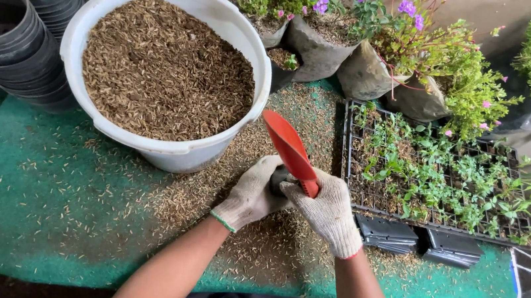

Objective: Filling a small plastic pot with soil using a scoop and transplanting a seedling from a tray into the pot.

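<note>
Husk-filled white bucket (pixel 168 65) stands just beyond the left hand (pixel 250 197) on green matting (pixel 38 210). Right of the right hand (pixel 328 213) sits a black seedling tray (pixel 436 172). Stacked black pots (pixel 6 26), far left of both hands, are cut off by the frame. The right hand grips a red trowel (pixel 289 148). The left hand closes around a small dark pot (pixel 279 178), mostly hidden between the gloves.
</note>
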